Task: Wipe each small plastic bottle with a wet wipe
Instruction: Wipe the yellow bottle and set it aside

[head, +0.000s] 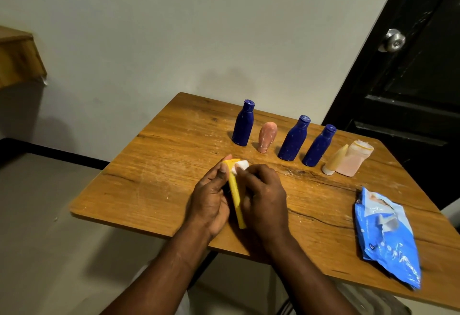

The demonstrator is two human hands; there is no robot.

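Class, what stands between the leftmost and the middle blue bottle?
In the head view, a small pink bottle stands between the leftmost blue bottle and the middle blue bottle, touching neither.

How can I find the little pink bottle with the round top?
Look at the wooden table, along the row of bottles near the wall. The salmon-pink bottle stands second from the left, between two dark blue bottles. Only it has a domed top and solid salmon colour.

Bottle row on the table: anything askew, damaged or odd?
The cream bottle stands cap-down, seemingly touching the pale pink bottle at the row's right end. The table shows a dark crack and whitish smears. Nothing is spilled or tipped over.
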